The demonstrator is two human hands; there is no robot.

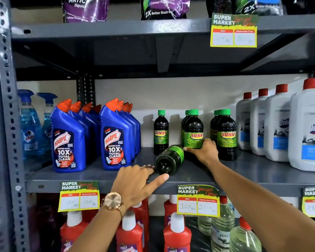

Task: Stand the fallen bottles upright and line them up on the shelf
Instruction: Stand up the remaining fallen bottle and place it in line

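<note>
Left hand [135,180]: reaching in from below with a rose-gold wristwatch [113,200] on the wrist; it is lying open at the front edge of the shelf, the fingers spread, the fingertips touching the base of the fallen bottle, gripping nothing.
Right hand [205,151]: stretching deeper into the shelf; it is open too, the fingers resting against the neck end of the fallen bottle and the foot of a standing bottle, not closing around either.
Fallen bottle [169,160]: dark with a green label, lying on its side on the middle shelf, its round base pointing toward the camera, between the two hands.
Standing bottles: one green-capped Sunny bottle [161,132] is standing alone at the back; one short row [193,130] is standing behind the right hand, another row [225,134] just right of it.
Shelf [98,176]: grey metal board with a perforated upright post [5,124] on the left; price tags [198,200] are hanging from its front edge.
Neighbours: blue Harpic bottles [115,137] are standing in rows to the left, blue spray bottles [28,124] beyond them, white red-capped bottles [278,124] to the right.
Lower shelf: red bottles [176,233] with white caps and clear bottles [222,231] are showing below.
Upper shelf: purple and dark pouches [85,8] are standing above.
Room: a pale wall [180,95] is showing behind the goods.
</note>
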